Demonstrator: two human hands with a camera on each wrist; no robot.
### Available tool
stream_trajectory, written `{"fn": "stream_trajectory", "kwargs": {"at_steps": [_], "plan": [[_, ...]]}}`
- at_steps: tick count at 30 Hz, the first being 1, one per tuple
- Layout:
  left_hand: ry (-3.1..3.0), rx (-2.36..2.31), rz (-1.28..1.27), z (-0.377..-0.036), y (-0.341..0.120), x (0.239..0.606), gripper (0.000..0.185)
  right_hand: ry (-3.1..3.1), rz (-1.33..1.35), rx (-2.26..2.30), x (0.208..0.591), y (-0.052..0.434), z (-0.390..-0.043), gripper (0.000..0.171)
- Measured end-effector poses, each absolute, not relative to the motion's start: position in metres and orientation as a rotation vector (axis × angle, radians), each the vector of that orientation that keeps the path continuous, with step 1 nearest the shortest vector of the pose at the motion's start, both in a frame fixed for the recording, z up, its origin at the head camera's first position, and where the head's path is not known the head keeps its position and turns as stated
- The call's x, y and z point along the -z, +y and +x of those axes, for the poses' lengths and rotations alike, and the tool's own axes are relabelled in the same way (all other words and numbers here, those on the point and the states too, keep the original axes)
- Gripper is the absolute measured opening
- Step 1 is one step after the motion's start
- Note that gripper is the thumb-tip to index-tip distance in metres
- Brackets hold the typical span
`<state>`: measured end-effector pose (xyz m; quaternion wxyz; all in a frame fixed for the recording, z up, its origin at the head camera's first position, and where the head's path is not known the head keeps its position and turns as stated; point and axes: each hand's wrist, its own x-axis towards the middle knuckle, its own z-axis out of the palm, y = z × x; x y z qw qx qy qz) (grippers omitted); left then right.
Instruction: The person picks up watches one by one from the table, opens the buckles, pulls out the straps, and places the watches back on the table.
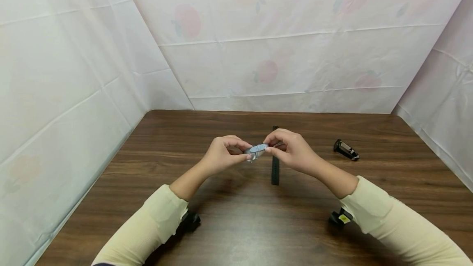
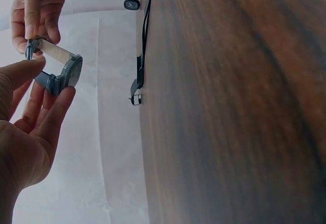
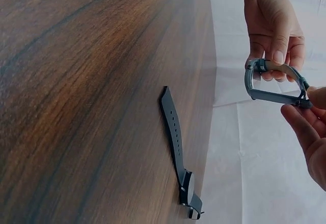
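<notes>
A wristwatch with a light blue strap is held up above the table between both hands, its strap bent into a loop. My left hand grips the watch at its case side, fingers and thumb on either side, as the left wrist view shows at the watch case. My right hand pinches the strap near the buckle end. Behind and below the right hand, a black-strapped watch lies stretched out on the table, partly hidden by that hand in the head view.
Another dark watch with a shiny band lies on the right of the brown wooden table. Pale fruit-print cloth hangs behind and along both sides. Dark wrist camera mounts hang below the sleeves.
</notes>
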<state>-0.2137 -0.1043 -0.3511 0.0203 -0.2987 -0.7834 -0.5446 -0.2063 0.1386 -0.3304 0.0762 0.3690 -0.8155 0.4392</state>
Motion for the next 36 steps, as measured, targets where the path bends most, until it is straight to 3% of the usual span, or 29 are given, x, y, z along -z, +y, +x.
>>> {"fn": "stream_trajectory", "kwargs": {"at_steps": [11, 19, 36], "plan": [[-2.447, 1.623, -0.928, -0.213, -0.108, 0.354, 0.019, -2.487, 1.07, -1.378, 0.334, 0.139, -0.204, 0.012], [-2.454, 1.655, -0.948, -0.212, -0.106, 0.354, 0.018, -2.389, 1.194, -1.3, 0.336, 0.135, -0.205, 0.021], [-2.444, 1.697, -0.949, -0.201, -0.1, 0.338, 0.02, -2.328, 1.171, -1.363, 0.335, 0.135, -0.203, 0.014]]}}
